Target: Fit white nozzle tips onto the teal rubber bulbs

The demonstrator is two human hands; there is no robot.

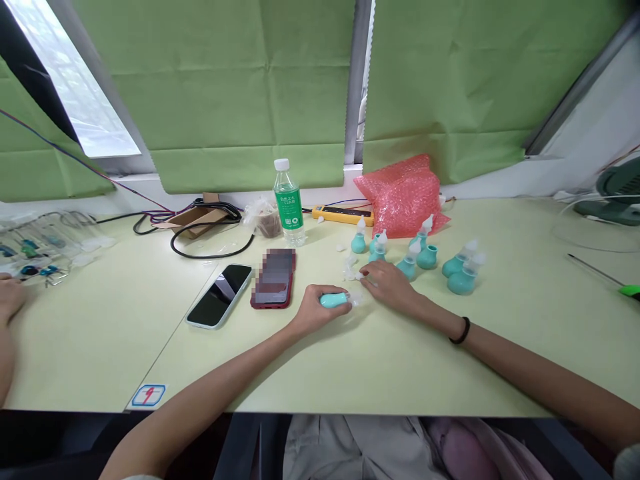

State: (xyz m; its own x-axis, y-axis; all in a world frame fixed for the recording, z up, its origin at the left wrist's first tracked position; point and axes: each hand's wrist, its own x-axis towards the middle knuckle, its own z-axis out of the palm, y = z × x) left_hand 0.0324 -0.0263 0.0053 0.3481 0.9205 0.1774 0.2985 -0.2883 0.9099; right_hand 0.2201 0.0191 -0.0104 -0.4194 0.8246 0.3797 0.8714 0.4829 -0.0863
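My left hand [320, 310] is closed around a teal squeeze bulb [333, 301], of the nasal aspirator kind, lying sideways with a clear collar [355, 300] pointing right. My right hand [387, 283] reaches down to a small group of translucent tips [349, 269]; its thumb and forefinger close on one at the group's right edge, partly hidden by the fingers. Behind and beside this hand stand several teal bulbs with clear tips, among them one upright bulb [358, 243] and a tilted one [461, 281]. One teal bulb [427, 257] has an open neck and no tip.
Left of my hands lie a red-cased phone [273, 279] and a white-edged phone [220, 297]. Farther back are a water bottle [290, 208], a yellow tool [343, 215], a pink bubble-wrap bag [403, 197] and black cable [215, 256]. Another person's hand [10, 297] rests far left. A green-handled screwdriver [629, 291] lies right.
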